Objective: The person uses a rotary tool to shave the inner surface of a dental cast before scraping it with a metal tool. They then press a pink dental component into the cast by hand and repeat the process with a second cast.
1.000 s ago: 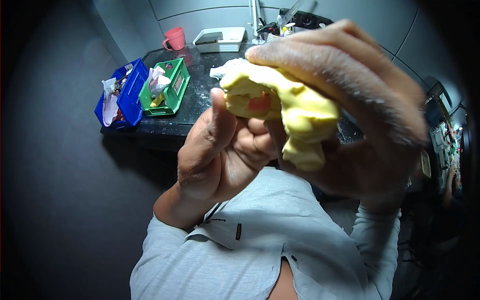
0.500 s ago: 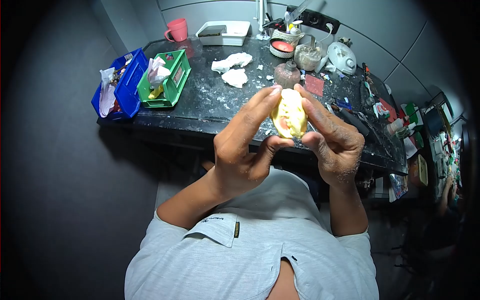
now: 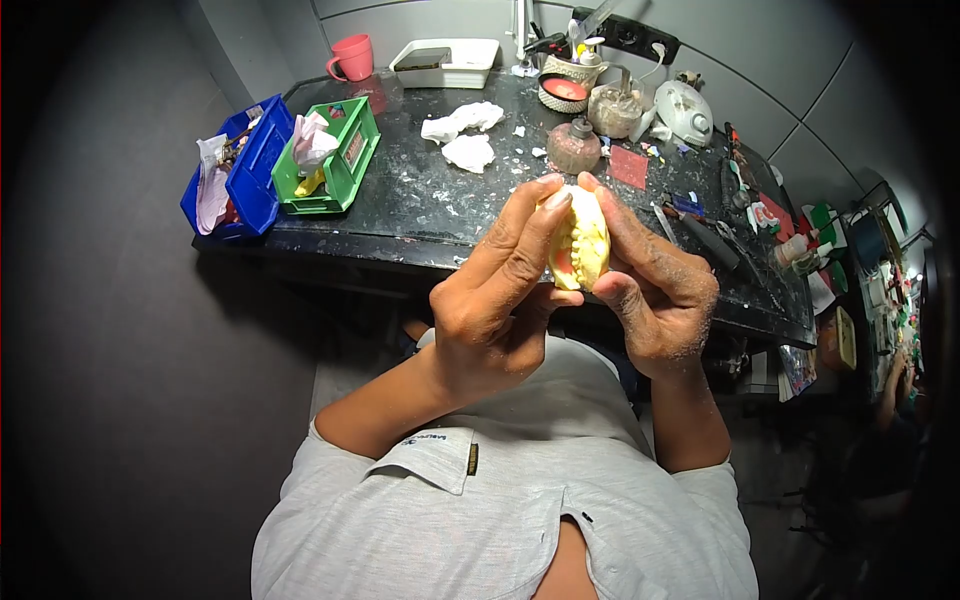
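Observation:
A yellow dental model [image 3: 592, 245] with a row of teeth and a pink patch is raised in front of the bench's near edge. My left hand [image 3: 500, 285] pinches it from the left, fingers at its top and thumb at its bottom. From the other side my right hand [image 3: 662, 285] grips it between fingertips and thumb. White dust clings to the right hand's fingers and knuckles. Behind the model on the bench are a dusty pinkish round bottle [image 3: 574, 148] and a flat pink square sheet [image 3: 629, 168].
On the dusty black bench [image 3: 400, 200], a blue bin [image 3: 255, 185] and a green bin [image 3: 350, 160] stand at left. Crumpled white tissue [image 3: 468, 152], a pink mug [image 3: 353, 57] and a white tray [image 3: 470, 65] lie farther back. Tools [image 3: 715, 240] line the right side. A person's arm [image 3: 890, 385] shows at far right.
The model has turned so its tooth row shows more plainly, and sits slightly lower. My left fingers have shifted over its upper end; my right hand has moved slightly left.

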`<action>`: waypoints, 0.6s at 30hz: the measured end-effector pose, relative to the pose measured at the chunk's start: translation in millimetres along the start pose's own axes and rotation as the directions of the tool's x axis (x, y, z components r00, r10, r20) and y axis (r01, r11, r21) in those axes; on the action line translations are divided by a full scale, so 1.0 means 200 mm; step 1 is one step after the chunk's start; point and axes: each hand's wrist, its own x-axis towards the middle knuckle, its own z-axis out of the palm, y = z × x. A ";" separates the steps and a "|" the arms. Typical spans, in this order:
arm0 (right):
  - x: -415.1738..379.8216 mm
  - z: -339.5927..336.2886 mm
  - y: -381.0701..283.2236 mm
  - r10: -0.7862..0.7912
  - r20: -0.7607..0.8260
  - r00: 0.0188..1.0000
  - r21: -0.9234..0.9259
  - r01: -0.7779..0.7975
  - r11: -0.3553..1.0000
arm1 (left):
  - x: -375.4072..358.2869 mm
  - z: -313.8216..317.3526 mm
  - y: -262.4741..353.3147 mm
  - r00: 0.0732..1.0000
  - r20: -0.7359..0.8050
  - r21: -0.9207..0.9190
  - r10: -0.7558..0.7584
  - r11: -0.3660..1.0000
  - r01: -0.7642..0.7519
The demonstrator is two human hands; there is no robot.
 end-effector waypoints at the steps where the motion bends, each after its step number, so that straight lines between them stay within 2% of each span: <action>1: 0.00 0.01 0.00 0.020 -0.020 1.000 0.030 -0.019 0.999 | 0.00 0.00 0.00 1.000 0.001 0.000 0.000 1.000 0.000; 4: 0.01 0.02 -0.01 0.008 -0.022 1.000 -0.008 -0.009 1.000 | 0.00 0.01 0.00 1.000 -0.018 0.011 -0.001 1.000 0.002; 8: 0.00 0.05 -0.02 -0.008 -0.036 0.999 -0.096 0.005 0.995 | -0.02 0.03 -0.04 0.998 -0.012 0.132 0.069 0.989 -0.067; 10: -0.03 0.08 -0.04 0.094 -0.057 0.994 -0.248 -0.105 0.963 | -0.02 0.04 -0.04 0.995 -0.016 0.175 0.096 0.980 -0.092; 12: -0.05 0.09 0.00 0.099 -0.105 0.989 -0.237 -0.122 0.964 | -0.02 0.05 -0.04 0.988 -0.015 0.173 0.155 0.973 -0.150; 13: -0.05 0.10 -0.01 0.133 -0.151 0.980 -0.147 -0.155 0.977 | -0.02 0.05 -0.07 0.976 -0.005 0.195 0.218 0.957 -0.213; 14: -0.05 0.11 -0.02 0.168 -0.191 0.967 -0.054 -0.182 0.982 | -0.02 0.05 -0.07 0.975 -0.006 0.196 0.222 0.956 -0.217; 15: -0.05 0.11 -0.03 0.165 -0.189 0.968 -0.055 -0.178 0.983 | -0.02 0.03 -0.07 0.976 0.031 0.124 0.213 0.969 -0.215; 17: -0.05 0.08 -0.04 0.217 -0.211 0.953 0.098 -0.200 0.975 | -0.02 -0.02 -0.05 0.972 0.103 0.038 0.211 0.976 -0.216; 18: -0.05 0.06 -0.04 0.213 -0.208 0.955 0.098 -0.196 0.976 | -0.02 -0.06 -0.06 0.975 0.120 0.021 0.189 0.981 -0.193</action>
